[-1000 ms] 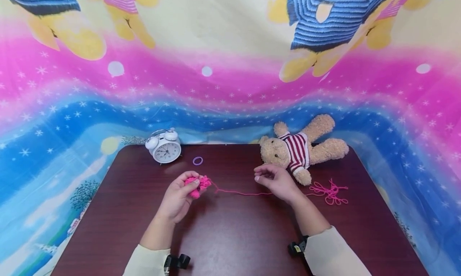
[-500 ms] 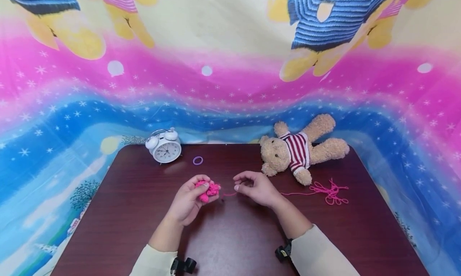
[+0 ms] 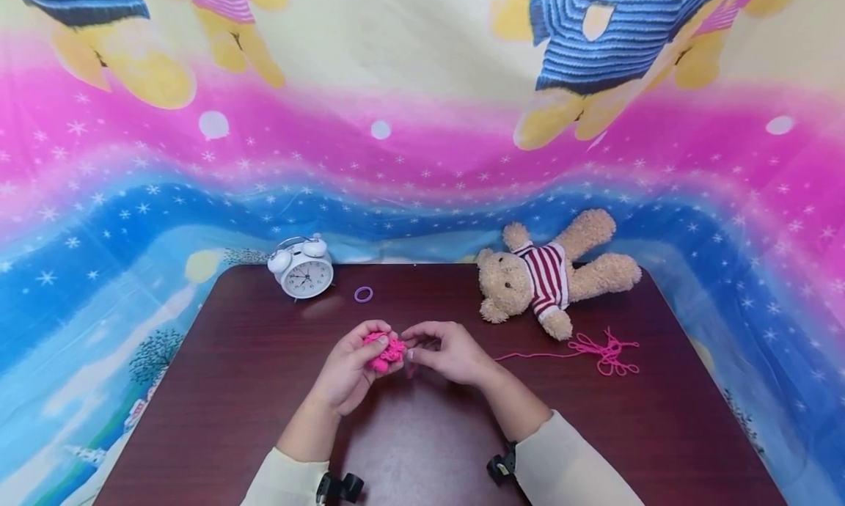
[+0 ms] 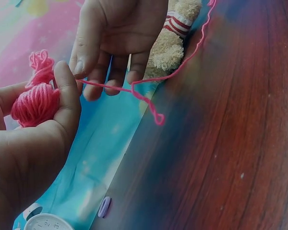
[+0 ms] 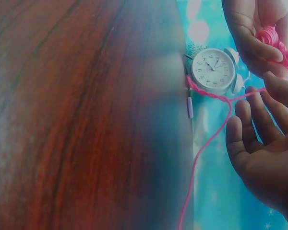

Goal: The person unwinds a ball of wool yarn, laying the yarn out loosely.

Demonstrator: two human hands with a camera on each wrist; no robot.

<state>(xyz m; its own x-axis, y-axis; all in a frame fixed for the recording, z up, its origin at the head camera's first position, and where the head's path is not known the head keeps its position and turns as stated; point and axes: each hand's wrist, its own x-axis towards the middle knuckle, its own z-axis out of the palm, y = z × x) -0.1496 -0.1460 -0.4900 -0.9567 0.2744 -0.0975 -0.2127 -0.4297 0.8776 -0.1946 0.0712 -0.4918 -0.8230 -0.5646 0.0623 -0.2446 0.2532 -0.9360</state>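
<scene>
Near the middle of the table, my left hand [image 3: 345, 374] holds a small bundle of pink yarn [image 3: 388, 353], its thumb pressed over the wound strands. In the left wrist view, the yarn bundle [image 4: 36, 105] shows a wound part and a loopy end. My right hand [image 3: 455, 356] is close beside it, thumb and index finger pinching the yarn strand [image 4: 108, 87] that comes off the bundle; its other fingers are loosely bent. A short twisted tail [image 5: 206, 93] dangles from that strand. Toward the right, the strand leads to a loose tangle of pink yarn [image 3: 607, 352] on the table.
A white alarm clock [image 3: 306, 275] stands at the back left, with a purple ring [image 3: 364, 294] lying to its right. At the back right a teddy bear [image 3: 548, 271] in a striped shirt lies on its side. A printed cloth [image 3: 422, 169] hangs behind the dark wooden table [image 3: 422, 433].
My right hand has moved left along the strand until it is beside the bundle. My left hand, still holding the bundle, has shifted slightly right.
</scene>
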